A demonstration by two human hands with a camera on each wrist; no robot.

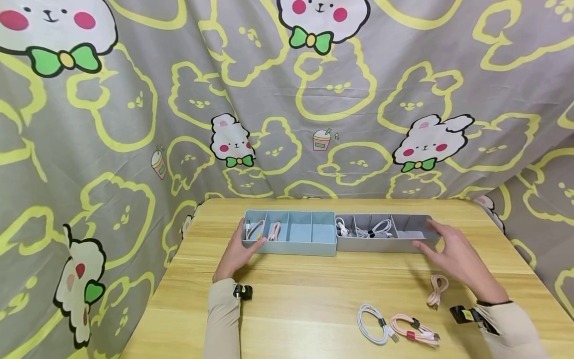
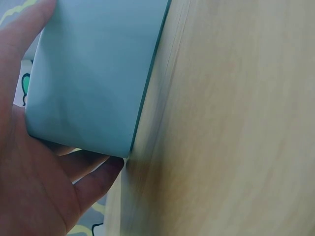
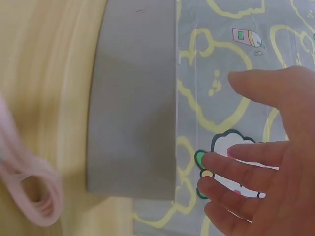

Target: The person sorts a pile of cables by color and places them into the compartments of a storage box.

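Observation:
My left hand [image 1: 235, 257] holds the left end of a light blue divided storage box [image 1: 296, 249]. Its thumb lies at the front rim, and in the left wrist view the other fingers [image 2: 96, 184] wrap the end wall. Coiled cables lie in the two left compartments, among them a pink cable [image 1: 275, 230]. A grey divided box [image 1: 376, 245] stands end to end with the blue one and holds white cables [image 1: 375, 228]. Around its right end, my right hand [image 1: 462, 257] is spread, with a gap between fingers and box in the right wrist view [image 3: 261, 172].
On the wooden table [image 1: 287, 304], nearer me at the right, lie a white coiled cable [image 1: 371, 324], a pink cable with a red tie [image 1: 414, 330] and a smaller pink cable bundle [image 1: 437, 290]. A patterned curtain [image 1: 278, 99] hangs behind the table and along its sides.

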